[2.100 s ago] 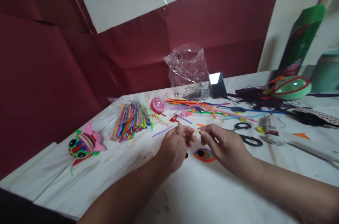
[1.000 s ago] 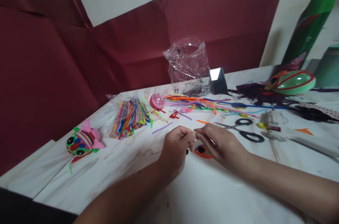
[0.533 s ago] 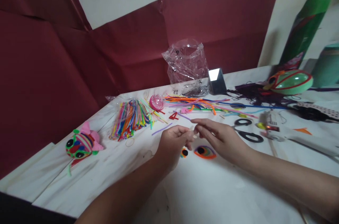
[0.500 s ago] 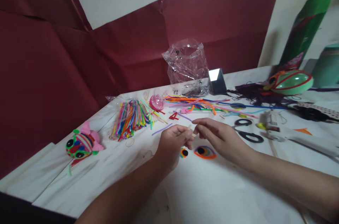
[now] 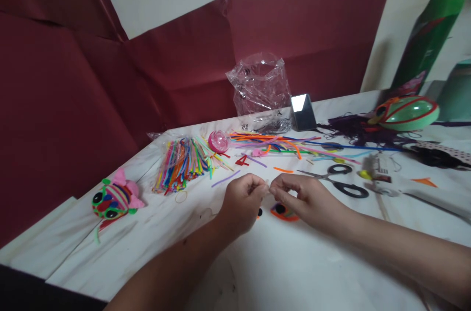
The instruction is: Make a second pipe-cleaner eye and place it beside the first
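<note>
My left hand (image 5: 241,203) and my right hand (image 5: 301,199) meet fingertip to fingertip just above the white table (image 5: 294,272). Both pinch a tiny pale piece between thumb and fingers; it is too small to name. Under the right hand lies an orange-rimmed eye-shaped pipe-cleaner piece (image 5: 281,212), partly hidden. A small round black-centred piece (image 5: 259,212) peeks out below the left hand.
A bag of coloured pipe cleaners (image 5: 182,161) and a striped pipe-cleaner fish (image 5: 114,198) lie to the left. Loose pipe cleaners (image 5: 279,146), a pink ball (image 5: 218,141), scissors (image 5: 338,181), a glue gun (image 5: 405,191), a clear plastic bag (image 5: 259,85) and a green shell (image 5: 408,112) lie behind.
My right hand's fingers have curled from partly stretched into a tight pinch against the left fingertips. Both hands dropped slightly and now cover more of the eye-shaped piece.
</note>
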Tool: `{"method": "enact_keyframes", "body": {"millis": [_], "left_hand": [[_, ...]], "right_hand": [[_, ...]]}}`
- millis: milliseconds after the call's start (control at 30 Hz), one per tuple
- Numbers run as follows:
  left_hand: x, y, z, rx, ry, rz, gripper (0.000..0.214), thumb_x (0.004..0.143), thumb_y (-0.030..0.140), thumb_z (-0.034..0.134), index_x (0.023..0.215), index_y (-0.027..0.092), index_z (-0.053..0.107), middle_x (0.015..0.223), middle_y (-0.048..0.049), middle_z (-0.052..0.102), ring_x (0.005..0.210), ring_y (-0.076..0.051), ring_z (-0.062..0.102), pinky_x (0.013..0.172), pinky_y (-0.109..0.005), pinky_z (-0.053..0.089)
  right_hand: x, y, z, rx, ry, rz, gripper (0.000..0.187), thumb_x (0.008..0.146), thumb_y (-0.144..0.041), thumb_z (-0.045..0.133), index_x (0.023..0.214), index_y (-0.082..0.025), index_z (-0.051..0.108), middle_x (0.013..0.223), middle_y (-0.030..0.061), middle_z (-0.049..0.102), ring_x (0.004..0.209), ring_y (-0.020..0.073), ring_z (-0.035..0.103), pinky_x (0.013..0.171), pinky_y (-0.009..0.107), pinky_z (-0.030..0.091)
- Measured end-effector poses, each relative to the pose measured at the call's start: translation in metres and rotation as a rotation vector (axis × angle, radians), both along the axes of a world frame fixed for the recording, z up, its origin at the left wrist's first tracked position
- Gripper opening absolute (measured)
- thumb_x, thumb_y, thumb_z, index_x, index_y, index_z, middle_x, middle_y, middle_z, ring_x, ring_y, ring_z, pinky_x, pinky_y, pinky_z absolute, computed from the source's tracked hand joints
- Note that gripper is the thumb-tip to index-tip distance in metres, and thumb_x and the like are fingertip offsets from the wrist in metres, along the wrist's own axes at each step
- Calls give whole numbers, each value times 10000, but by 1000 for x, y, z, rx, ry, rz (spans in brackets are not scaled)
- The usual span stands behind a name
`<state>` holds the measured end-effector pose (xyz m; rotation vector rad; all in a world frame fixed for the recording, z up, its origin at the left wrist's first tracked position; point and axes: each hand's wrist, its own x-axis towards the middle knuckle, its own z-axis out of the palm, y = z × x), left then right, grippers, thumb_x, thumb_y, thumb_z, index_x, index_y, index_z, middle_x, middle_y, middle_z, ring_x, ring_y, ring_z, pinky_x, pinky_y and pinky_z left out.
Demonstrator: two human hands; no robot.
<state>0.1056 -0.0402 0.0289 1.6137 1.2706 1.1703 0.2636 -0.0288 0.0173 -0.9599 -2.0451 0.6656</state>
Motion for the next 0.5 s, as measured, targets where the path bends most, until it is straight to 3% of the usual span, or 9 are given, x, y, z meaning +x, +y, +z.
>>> {"method": "enact_keyframes", "body": {"millis": [167, 267, 400, 500], "left_hand": [[-2, 5, -3, -43, -41, -7, 146, 692, 274, 534, 601, 160, 516, 476, 44, 477, 473, -89, 442, 510, -213, 340], [-3, 11, -3, -100, -153, -4, 157, 663, 288, 562, 603, 149, 523, 494, 34, 503, 459, -80, 454, 512, -214, 353], [-7, 20, 4, -137, -261, 5, 203, 619, 317, 614, 607, 126, 548, 529, 15, 534, 438, -65, 436, 484, -210, 348], [-15, 26, 12, -198, -225, -2, 213, 593, 308, 649, 616, 113, 567, 561, -7, 563, 455, -68, 443, 465, -201, 336]], "right_hand": [[2, 4, 4, 34, 24, -19, 258, 840, -341, 418, 704, -188, 574, 656, 14, 635, 610, 145, 570, 550, 266, 452], [13, 8, 21, 115, 117, -89, 235, 840, -371, 447, 797, -190, 591, 702, 21, 651, 646, 151, 603, 568, 265, 474], [52, 5, 60, 300, 163, -360, 215, 807, -373, 515, 842, -183, 611, 736, 34, 668, 669, 158, 618, 588, 268, 479], [96, -3, 80, 387, 134, -563, 210, 809, -346, 517, 837, -163, 616, 739, 44, 671, 662, 147, 615, 600, 258, 473]]}}
